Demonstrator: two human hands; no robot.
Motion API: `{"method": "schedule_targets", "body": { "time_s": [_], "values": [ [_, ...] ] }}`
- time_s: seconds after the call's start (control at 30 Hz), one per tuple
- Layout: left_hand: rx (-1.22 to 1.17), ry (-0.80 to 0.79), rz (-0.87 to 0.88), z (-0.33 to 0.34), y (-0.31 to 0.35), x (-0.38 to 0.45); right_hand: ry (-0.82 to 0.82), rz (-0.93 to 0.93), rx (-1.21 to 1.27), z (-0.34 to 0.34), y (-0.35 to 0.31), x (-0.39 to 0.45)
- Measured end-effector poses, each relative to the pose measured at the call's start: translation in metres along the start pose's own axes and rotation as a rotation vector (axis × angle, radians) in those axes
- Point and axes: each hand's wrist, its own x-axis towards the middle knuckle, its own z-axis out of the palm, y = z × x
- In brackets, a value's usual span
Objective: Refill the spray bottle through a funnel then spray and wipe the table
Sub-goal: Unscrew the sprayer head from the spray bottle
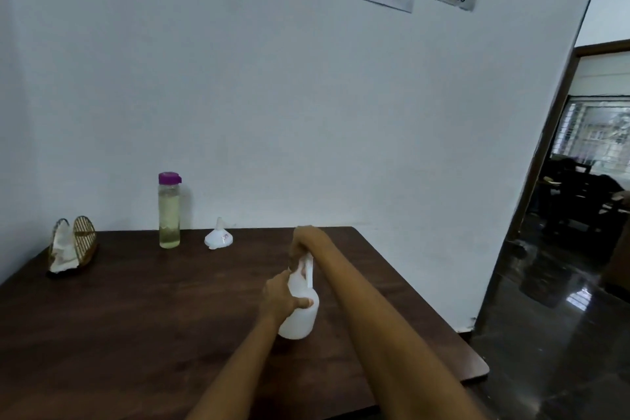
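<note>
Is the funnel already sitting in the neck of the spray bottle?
No, the funnel stands on the table, apart from the spray bottle.

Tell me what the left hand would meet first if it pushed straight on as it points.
The left hand already grips the white spray bottle; beyond that, probably the right forearm, though depth is unclear.

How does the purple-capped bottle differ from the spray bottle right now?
The purple-capped bottle is tall, slim and clear, showing yellowish liquid; the spray bottle is squat, white and opaque. The first stands untouched near the wall; the second is gripped by the left hand at its body and the right hand at its top. Both stand on the table.
</note>
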Motion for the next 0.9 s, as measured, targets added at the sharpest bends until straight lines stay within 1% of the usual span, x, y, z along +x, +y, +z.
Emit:
{"method": "schedule_targets", "body": {
  "time_s": [0.1, 0.2, 0.37, 0.43, 0.5, 0.63, 0.73, 0.8, 0.9],
  "values": [
    [0.011, -0.002, -0.010, -0.004, -0.002, 0.009, -0.098, 0.019, -0.039, -0.011, -0.010, -0.001],
    [0.026, -0.048, -0.023, -0.010, 0.000, 0.019, -0.116, 0.018, -0.069, -0.013, -0.012, 0.000],
    [0.052, -0.121, -0.030, -0.013, 0.005, 0.028, -0.031, -0.039, -0.146, -0.009, -0.009, 0.003],
    [0.043, -0.130, -0.022, -0.012, 0.006, 0.028, 0.057, -0.097, -0.231, -0.005, -0.009, 0.003],
    [0.030, -0.123, -0.020, -0.012, 0.008, 0.025, 0.126, -0.143, -0.293, -0.003, -0.007, 0.001],
    [0.011, -0.098, -0.056, -0.008, 0.014, 0.018, 0.122, -0.221, -0.312, -0.002, -0.001, -0.002],
    [-0.032, -0.073, -0.067, -0.006, 0.014, 0.012, 0.212, -0.289, -0.356, 0.003, 0.004, -0.011],
    [-0.023, -0.062, -0.093, -0.005, 0.014, 0.008, 0.251, -0.392, -0.301, 0.009, 0.012, -0.016],
    [-0.035, -0.055, -0.096, -0.004, 0.017, 0.005, 0.220, -0.504, -0.001, 0.009, 0.027, -0.029]
  ]
}}
